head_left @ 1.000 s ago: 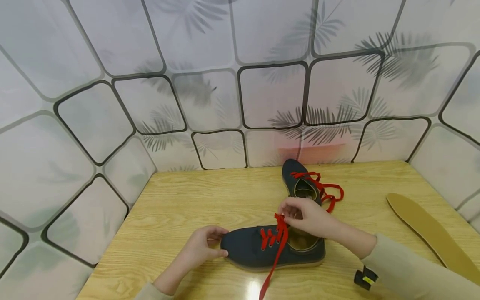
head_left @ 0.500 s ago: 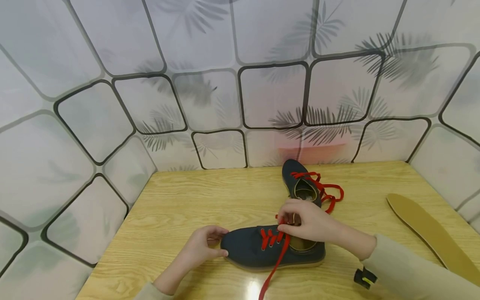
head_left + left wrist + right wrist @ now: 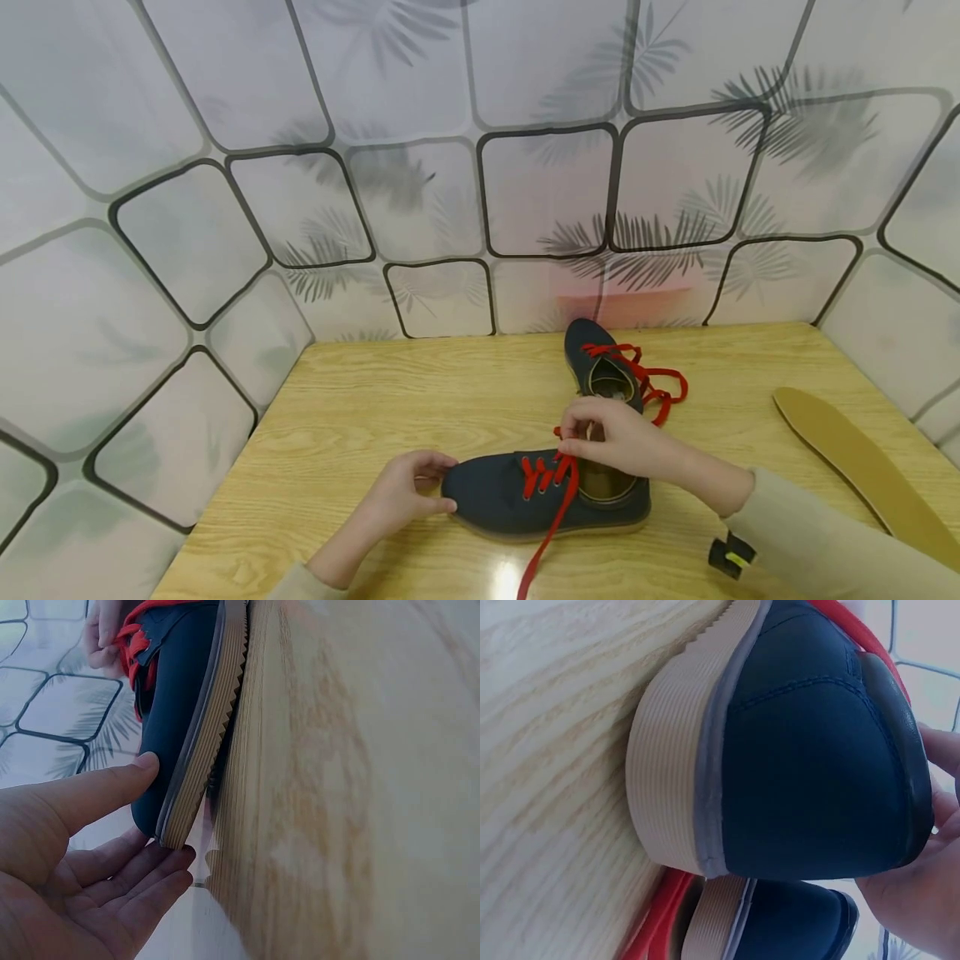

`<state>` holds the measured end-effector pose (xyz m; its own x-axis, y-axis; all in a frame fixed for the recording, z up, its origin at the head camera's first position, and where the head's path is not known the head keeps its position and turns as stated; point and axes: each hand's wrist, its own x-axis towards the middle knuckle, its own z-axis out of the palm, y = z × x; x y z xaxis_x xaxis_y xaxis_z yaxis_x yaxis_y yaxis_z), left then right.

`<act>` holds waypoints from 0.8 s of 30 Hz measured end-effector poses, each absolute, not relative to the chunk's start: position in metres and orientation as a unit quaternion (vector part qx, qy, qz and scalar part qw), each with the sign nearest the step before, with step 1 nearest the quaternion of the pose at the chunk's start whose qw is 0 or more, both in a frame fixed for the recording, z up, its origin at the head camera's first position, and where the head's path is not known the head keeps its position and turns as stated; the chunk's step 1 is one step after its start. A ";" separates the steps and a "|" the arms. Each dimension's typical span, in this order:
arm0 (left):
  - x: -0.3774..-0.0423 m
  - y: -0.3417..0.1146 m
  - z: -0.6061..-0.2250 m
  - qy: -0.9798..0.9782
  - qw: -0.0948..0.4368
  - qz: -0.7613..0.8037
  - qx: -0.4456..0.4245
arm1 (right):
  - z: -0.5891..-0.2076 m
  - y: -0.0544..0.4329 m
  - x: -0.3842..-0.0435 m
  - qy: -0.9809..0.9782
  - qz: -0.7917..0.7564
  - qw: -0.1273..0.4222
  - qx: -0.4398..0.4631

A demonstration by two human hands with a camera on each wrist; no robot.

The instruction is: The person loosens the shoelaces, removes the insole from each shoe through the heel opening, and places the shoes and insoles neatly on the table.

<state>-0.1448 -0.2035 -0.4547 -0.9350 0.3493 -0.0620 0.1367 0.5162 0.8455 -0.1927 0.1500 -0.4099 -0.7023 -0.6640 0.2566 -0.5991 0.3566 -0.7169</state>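
Note:
A navy shoe point(image 3: 487, 500) with red laces lies sideways on the wooden table, toe to the left. Around its toe, my left hand point(image 3: 397, 496) grips with the thumb on the near side and fingers on the far side; the left wrist view shows the thumb point(image 3: 120, 784) on the upper and fingertips by the sole. Over the shoe's opening, my right hand point(image 3: 618, 437) pinches the red lace point(image 3: 558, 517) at the top eyelets. One loose lace length drapes over the near side onto the table. The right wrist view shows the heel point(image 3: 802, 772), which hides part of that hand.
A second navy shoe point(image 3: 581, 342) with loose red laces point(image 3: 663, 375) stands just behind, partly covered by the right hand. A tan insole point(image 3: 855, 458) lies at the right. The patterned wall point(image 3: 435, 300) borders the table point(image 3: 360, 392) at the back.
The right hand's fingertips have dipped from the raised lace toward the top eyelets, then risen slightly, with the lace bunch lower than before. Left hand and shoe have stayed put.

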 end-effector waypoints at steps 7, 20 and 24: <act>-0.143 -0.204 -0.453 0.860 0.114 0.477 0.139 | -0.412 0.150 -0.194 0.800 -0.491 0.091 -0.332; -0.142 -0.203 -0.452 0.855 0.113 0.486 0.140 | -0.412 0.153 -0.195 0.791 -0.522 0.112 -0.298; -0.142 -0.203 -0.452 0.854 0.112 0.488 0.141 | -0.411 0.156 -0.197 0.797 -0.473 0.074 -0.369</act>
<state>-0.1418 -0.2033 -0.4520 -0.9354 0.3494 -0.0536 0.1315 0.4847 0.8648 -0.1965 0.1557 -0.4109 -0.7172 -0.6576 0.2306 -0.5176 0.2811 -0.8082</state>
